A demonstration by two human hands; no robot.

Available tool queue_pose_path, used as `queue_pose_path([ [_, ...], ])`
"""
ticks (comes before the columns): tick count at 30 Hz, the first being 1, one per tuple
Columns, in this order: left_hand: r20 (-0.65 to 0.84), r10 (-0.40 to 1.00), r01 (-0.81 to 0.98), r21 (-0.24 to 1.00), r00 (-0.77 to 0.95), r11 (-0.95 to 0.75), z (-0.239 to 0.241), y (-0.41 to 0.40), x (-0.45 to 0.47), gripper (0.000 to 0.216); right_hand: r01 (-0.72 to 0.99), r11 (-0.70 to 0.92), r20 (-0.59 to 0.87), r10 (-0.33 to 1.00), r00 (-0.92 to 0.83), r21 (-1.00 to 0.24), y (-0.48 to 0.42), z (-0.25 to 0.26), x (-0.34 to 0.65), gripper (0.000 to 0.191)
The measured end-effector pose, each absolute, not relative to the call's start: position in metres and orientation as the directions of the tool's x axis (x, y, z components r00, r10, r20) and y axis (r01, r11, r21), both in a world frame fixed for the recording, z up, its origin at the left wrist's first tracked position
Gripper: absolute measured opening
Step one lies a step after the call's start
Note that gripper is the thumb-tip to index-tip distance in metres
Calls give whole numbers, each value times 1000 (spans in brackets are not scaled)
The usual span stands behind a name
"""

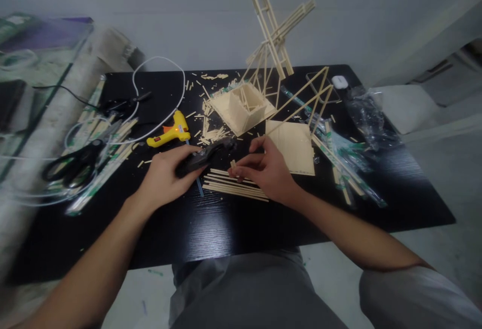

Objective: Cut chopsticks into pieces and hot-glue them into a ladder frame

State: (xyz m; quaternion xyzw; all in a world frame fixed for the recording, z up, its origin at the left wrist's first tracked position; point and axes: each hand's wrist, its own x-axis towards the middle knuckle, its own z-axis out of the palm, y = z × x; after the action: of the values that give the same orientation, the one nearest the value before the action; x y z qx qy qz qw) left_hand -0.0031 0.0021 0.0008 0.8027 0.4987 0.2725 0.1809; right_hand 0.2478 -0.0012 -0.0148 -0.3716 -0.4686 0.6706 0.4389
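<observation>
My left hand is closed round a black hand tool whose exact kind is blurred. My right hand is closed too, pinching short wooden stick pieces between thumb and fingers. Below both hands, several long wooden sticks lie side by side on the black table. A yellow hot glue gun rests left of the tool, with a blue glue stick nearby. Beyond the hands stands a wooden model with a box-like base and crossed blades on top.
Black scissors and bundled sticks lie at the left beside a white cable. Small wood offcuts litter the middle. A square wooden board with a stick frame, plastic wrappers and a white case are at the right.
</observation>
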Motion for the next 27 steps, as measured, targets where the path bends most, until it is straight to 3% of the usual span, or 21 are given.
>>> queue_pose_path([
  [7,122,853,680,551,507,-484,-2,8,-11,40,-225,-167,-63,910,-409,-960,2,-4,257,67],
  [13,87,836,656,578,542,-486,-3,4,-6,45,-241,-196,-69,890,-451,-951,2,-2,259,69],
  [23,58,809,643,575,585,-506,1,3,-5,10,-232,-174,-39,870,-491,-957,5,-3,261,67],
  [27,55,807,652,558,587,-513,-2,3,-4,7,-232,-181,-41,864,-503,-956,7,-4,262,67],
])
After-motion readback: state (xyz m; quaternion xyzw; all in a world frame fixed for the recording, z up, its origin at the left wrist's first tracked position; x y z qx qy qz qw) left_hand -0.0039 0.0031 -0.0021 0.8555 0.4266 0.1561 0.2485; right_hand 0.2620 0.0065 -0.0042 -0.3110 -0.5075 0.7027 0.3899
